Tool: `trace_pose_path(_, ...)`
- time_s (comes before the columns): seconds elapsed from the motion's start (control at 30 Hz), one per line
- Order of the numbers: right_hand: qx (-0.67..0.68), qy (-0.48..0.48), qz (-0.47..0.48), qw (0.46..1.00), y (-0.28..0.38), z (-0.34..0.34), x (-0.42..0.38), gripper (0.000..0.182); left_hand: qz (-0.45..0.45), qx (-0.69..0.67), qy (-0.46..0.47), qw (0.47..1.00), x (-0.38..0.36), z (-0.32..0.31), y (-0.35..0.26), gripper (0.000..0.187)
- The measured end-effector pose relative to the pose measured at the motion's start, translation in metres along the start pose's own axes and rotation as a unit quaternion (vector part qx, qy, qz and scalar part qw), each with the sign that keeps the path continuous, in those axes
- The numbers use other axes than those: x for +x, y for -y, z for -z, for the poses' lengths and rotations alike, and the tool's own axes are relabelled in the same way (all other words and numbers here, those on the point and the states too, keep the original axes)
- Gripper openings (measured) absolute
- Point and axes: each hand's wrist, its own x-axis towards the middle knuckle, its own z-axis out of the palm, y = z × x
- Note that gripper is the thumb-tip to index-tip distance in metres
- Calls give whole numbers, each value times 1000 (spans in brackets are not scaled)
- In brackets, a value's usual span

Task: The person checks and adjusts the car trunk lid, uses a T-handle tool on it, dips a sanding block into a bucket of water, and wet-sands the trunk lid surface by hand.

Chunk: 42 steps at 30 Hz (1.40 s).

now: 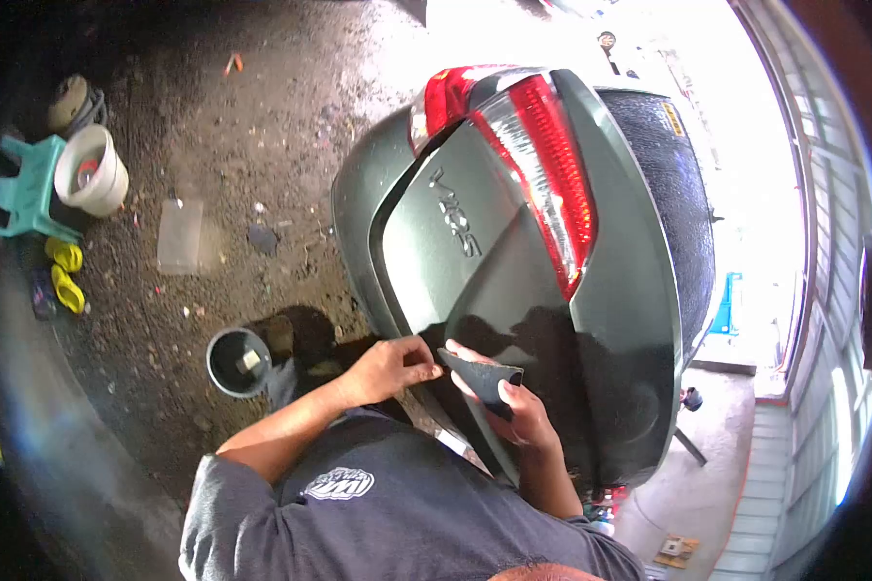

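Observation:
My right hand [519,411] grips a dark, thin folded sheet [484,374] that looks like sandpaper, thumb on one side and fingers behind it. Close to the sheet's left end, my left hand [392,371] has its fingers curled and thumb and fingertips together; what lies between them is too small to make out. Both hands are in front of a dark grey-green car trunk lid [513,290] with raised VIOS lettering [452,213]. A red and clear tail light [543,174] sits beyond them, and shadows fall on the panel.
A dark bucket [238,362] with a pale block inside stands at my left. Farther left are a white pail [92,171], a teal stool [24,189], yellow slippers [66,276] and a clear plastic container [180,237] on rough ground. A corrugated wall [794,465] rises at right.

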Motion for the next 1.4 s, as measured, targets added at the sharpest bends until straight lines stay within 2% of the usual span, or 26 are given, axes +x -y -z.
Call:
trace_pose_path(0.03,-11,16,2,1000,-2,2,2,75,29,-5,-13,999,1,2,8,25)
trace_pose_path(0.1,-56,-33,-5,998,11,-23,15,86,26,39,-65,997,-3,9,8,24)
trace_pose_path(0.13,-77,-6,-6,997,-2,-5,21,84,10,56,-100,993,-2,11,21,27)
trace_pose_path(0.17,-90,-5,-15,996,0,-15,28,86,40,68,-124,989,-5,14,22,27)
trace_pose_path(0.23,-24,37,-70,997,-9,-20,41,88,55,31,-168,984,-11,16,39,27)
trace_pose_path(0.27,-74,55,-56,994,-24,-4,44,90,61,2,-184,981,-15,16,44,27)
trace_pose_path(0.37,-80,121,-3,989,-52,16,47,66,113,1,-219,969,-27,8,71,32)
trace_pose_path(0.43,-120,76,22,990,-55,18,41,68,127,-23,-215,968,-37,-2,70,31)
trace_pose_path(0.5,-40,56,12,998,-52,18,33,68,73,9,-201,977,-45,-9,39,27)
trace_pose_path(0.53,5,62,-11,998,-50,23,30,65,33,-11,-204,978,-45,-14,35,31)
trace_pose_path(0.57,26,68,-17,997,-44,24,29,63,-6,-34,-204,978,-44,-17,23,39)
trace_pose_path(0.6,38,60,-2,997,-45,22,28,63,-2,-14,-196,980,-45,-17,12,52)
trace_pose_path(0.7,105,68,36,992,-47,25,30,62,-13,42,-177,983,-39,-6,-29,35)
trace_pose_path(0.77,158,82,56,982,-41,20,32,59,-64,45,-145,986,-27,4,-33,25)
trace_pose_path(0.8,152,85,53,983,-38,23,32,57,-88,44,-123,988,-22,12,-35,20)
trace_pose_path(0.9,-7,103,120,987,-20,25,39,62,-119,122,-32,985,-6,43,-72,12)
trace_pose_path(0.93,12,89,100,991,-12,19,41,63,-82,104,1,991,-1,54,-93,8)
trace_pose_path(1.03,-82,91,75,990,5,9,64,69,-18,58,61,996,22,98,-117,8)
trace_pose_path(1.07,-83,119,95,985,5,5,82,75,-27,88,82,992,30,116,-128,10)
trace_pose_path(1.1,-150,132,131,971,17,-4,99,79,-18,48,92,994,38,133,-132,11)
trace_pose_path(1.17,-95,121,92,984,39,-27,138,80,26,86,66,994,57,176,-144,11)
trace_pose_path(1.27,-32,79,137,987,77,-56,203,78,30,100,-7,995,85,247,-156,13)
trace_pose_path(1.37,24,45,134,990,98,-78,253,73,-6,48,-17,999,110,293,-180,14)
trace_pose_path(1.4,44,29,153,987,105,-83,262,64,10,33,-21,999,119,299,-188,14)
